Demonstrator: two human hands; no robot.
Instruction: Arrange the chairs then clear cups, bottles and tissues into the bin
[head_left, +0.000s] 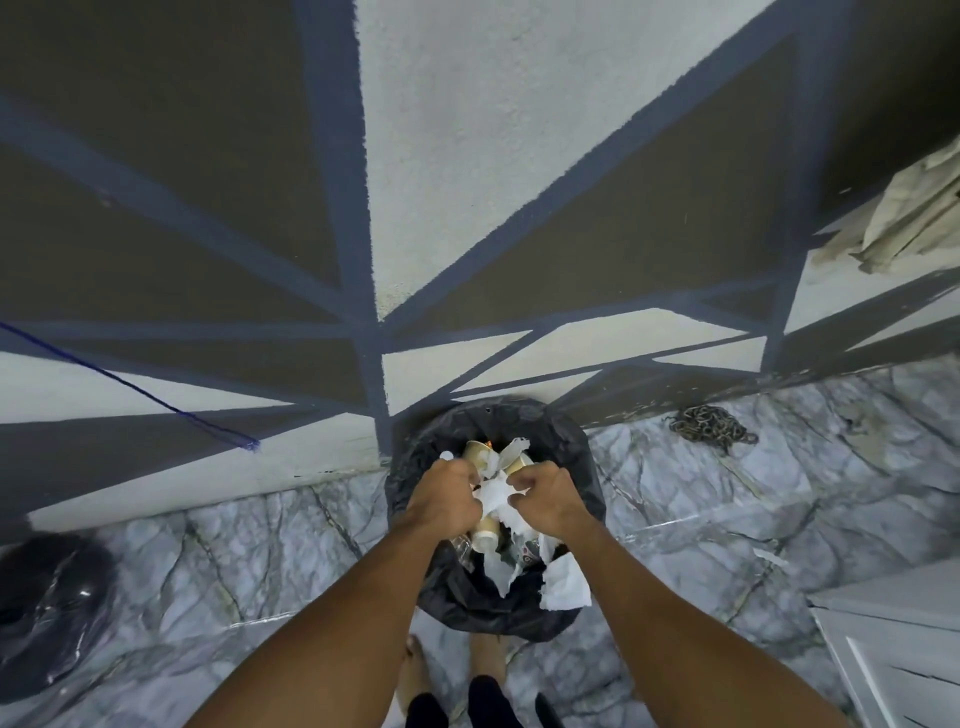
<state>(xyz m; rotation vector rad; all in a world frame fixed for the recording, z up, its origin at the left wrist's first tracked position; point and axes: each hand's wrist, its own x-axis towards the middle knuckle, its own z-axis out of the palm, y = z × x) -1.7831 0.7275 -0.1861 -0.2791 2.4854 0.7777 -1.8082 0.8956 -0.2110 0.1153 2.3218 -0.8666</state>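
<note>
A bin lined with a black bag (566, 441) stands on the floor against the painted wall. Both my hands hover over its mouth. My left hand (444, 496) grips a bundle of paper cups (485, 535) and a clear plastic bottle whose white cap (445, 456) sticks out above my knuckles. My right hand (545, 496) pinches crumpled white tissue (493, 496) between the two hands. More tan cups (475, 451) and tissue show beyond my hands. One sheet of tissue (566, 584) drapes over the bin's near rim.
The floor is grey marbled tile (727, 519). A rusty chain (709, 423) lies by the wall to the right. A second black bag (49, 608) sits at the far left. A white panelled door (893, 654) stands at the lower right. My bare feet (415, 670) are just before the bin.
</note>
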